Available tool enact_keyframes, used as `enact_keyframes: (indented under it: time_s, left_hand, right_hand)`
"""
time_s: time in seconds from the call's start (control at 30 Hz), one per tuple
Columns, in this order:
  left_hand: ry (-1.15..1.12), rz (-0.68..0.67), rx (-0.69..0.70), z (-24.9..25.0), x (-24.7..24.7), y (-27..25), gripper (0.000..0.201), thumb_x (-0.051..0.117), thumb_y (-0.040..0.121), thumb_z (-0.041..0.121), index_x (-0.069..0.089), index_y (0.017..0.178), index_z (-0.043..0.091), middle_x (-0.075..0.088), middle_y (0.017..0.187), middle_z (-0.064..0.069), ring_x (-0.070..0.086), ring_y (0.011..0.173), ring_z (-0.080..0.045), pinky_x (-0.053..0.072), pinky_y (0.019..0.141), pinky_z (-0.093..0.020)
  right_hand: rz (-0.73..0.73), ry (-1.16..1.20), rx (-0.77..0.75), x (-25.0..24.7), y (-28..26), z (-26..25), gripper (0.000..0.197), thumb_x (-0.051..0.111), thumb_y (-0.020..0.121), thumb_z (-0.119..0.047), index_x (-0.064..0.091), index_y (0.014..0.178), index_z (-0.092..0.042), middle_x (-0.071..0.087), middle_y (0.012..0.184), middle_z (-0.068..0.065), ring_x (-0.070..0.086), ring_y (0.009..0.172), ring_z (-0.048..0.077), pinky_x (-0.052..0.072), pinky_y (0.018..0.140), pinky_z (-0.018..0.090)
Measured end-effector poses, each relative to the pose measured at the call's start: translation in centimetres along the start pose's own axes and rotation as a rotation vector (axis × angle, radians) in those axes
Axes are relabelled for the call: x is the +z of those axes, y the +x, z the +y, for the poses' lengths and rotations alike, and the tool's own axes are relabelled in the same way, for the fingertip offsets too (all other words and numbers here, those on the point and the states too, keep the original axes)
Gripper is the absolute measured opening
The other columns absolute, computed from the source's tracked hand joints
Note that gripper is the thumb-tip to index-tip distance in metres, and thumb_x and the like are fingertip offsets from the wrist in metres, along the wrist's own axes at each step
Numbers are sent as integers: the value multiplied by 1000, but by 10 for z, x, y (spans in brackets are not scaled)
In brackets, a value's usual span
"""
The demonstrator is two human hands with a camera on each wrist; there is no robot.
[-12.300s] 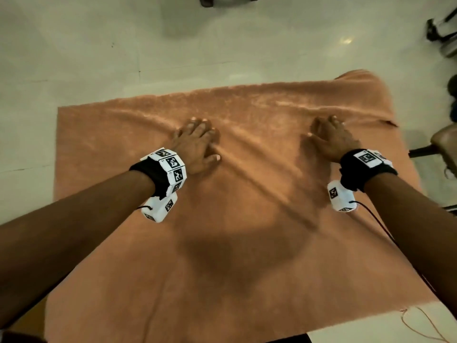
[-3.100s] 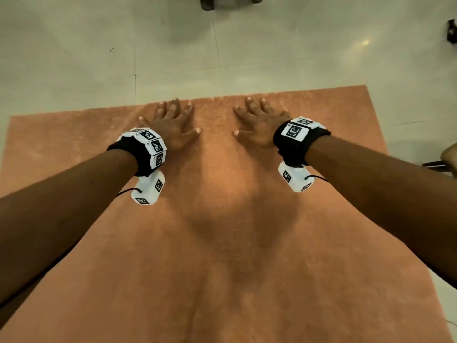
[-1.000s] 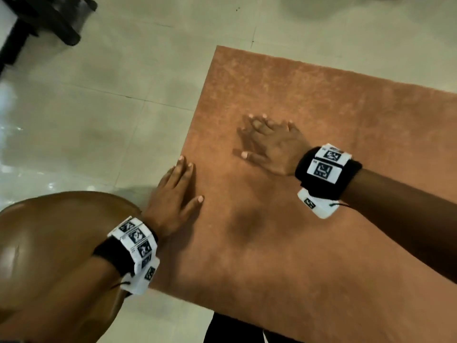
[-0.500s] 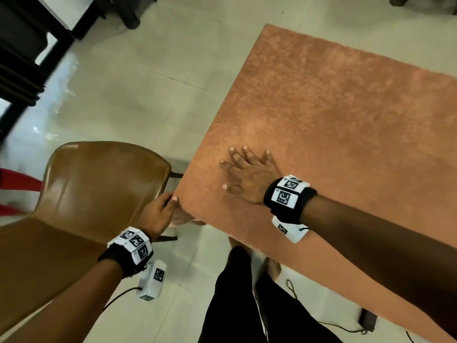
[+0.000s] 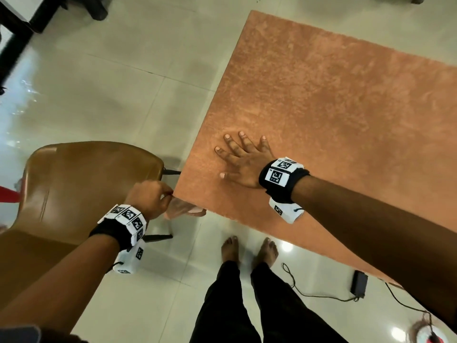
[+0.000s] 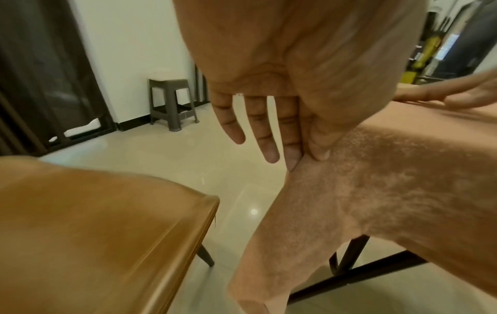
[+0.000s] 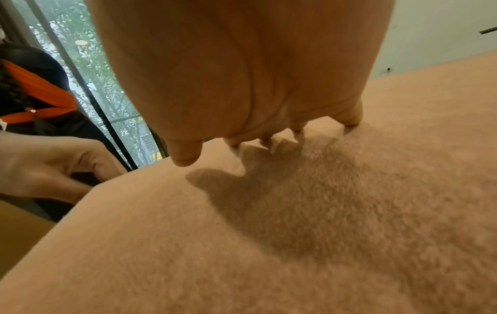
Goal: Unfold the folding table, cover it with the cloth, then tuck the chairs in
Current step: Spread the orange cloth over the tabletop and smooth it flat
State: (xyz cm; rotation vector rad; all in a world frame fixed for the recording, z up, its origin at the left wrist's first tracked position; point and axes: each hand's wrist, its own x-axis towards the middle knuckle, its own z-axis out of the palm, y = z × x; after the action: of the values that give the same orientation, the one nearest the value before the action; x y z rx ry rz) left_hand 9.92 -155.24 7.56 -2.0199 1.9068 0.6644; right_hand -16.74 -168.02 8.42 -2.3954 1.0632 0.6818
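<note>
- Now spread over the surface, the orange cloth [image 5: 333,115] lies flat, its near-left corner hanging off beside the brown chair [image 5: 74,184].
- Left hand [image 5: 148,199]: thumb and forefinger pinch the cloth right at that corner, the other fingers [image 6: 266,136] extended and free.
- Right hand [image 5: 243,162]: fingers spread flat, pressing the cloth near the surface's left edge, gripping nothing.
- The cloth looks soft, napped and light; it would likely slide if tugged hard, so pinching the hem while pinning the top seems sound.
- The chair stands just left of that corner, not yet tucked in; its stiff seat edge or backrest looks the natural hold.
</note>
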Motion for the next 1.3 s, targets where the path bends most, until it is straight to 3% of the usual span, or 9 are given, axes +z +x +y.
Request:
enact_keyframes:
  time_s: [0.17, 0.27, 0.33, 0.4, 0.53, 0.67, 0.93, 1.13, 1.3]
  left_hand:
    - [215, -88, -14, -1, -15, 5, 26, 51, 93, 37, 74, 105, 35, 75, 92, 5, 70, 83, -20, 45, 64, -26]
    - [255, -178, 39, -3, -20, 8, 34, 53, 90, 43, 65, 122, 41, 73, 108, 5, 68, 97, -20, 51, 75, -31]
    - [169, -221, 41, -3, -25, 13, 62, 56, 78, 50, 48, 139, 42, 68, 119, 0, 66, 105, -23, 54, 82, -35]
    - [51, -169, 50, 4, -35, 22, 81, 53, 65, 46, 40, 144, 35, 66, 120, -4, 64, 103, -27, 56, 84, -41]
    - [16, 78, 155, 43, -64, 47, 68, 68, 76, 31, 48, 140, 23, 55, 132, -11, 54, 114, -39, 51, 91, -52]
    - [113, 50, 362, 125, -77, 76, 73, 55, 75, 54, 47, 142, 26, 48, 144, -10, 45, 130, -38, 43, 102, -53]
    - [336, -19, 677, 355, -56, 92, 84, 54, 89, 54, 13, 157, 28, 3, 166, 2, 4, 152, -25, 20, 118, -49]
    - [404, -48, 880, 539, -13, 88, 82, 52, 88, 58, 9, 155, 37, -5, 166, 2, -2, 153, -24, 17, 120, -53]
    - [443, -61, 921, 666, 2, 95, 80, 54, 89, 53, 11, 155, 38, -8, 166, 3, -6, 152, -24, 14, 119, -57]
  right_hand:
    - [1, 46, -16, -4, 1, 2, 75, 20, 94, -78, -6, 157, -47, -24, 165, -10, -20, 153, 26, -6, 116, 70]
    - [58, 150, -4, -2, -11, 11, 75, 23, 95, -76, 4, 159, -43, -14, 168, -9, -10, 156, 21, -1, 120, 64]
    - [125, 257, 65, 7, -30, 24, 73, 25, 95, -75, 10, 159, -42, -6, 169, -11, -2, 156, 17, 3, 122, 60]
    - [200, 336, 181, 29, -61, 45, 72, 28, 95, -74, 15, 159, -41, -1, 169, -10, 3, 156, 16, 6, 122, 58]
    - [308, 396, 484, 92, -144, 104, 78, 21, 90, -76, 19, 159, -39, 1, 170, -4, 6, 156, 20, 12, 121, 56]
    - [362, 482, 815, 163, -246, 164, 73, 25, 94, -76, 16, 158, -42, 1, 170, -3, 8, 156, 25, 16, 120, 59]
    - [464, 790, 1291, 266, -407, 236, 81, 35, 90, -77, 26, 157, -32, 11, 169, 9, 13, 155, 32, 19, 121, 59]
    - [473, 795, 1255, 283, -462, 275, 68, 37, 100, -62, 25, 159, -30, 11, 169, 1, 13, 155, 28, 16, 123, 56]
    - [528, 763, 1064, 282, -481, 314, 97, 6, 83, -87, 18, 160, -28, 7, 170, -2, 8, 156, 24, 15, 124, 51]
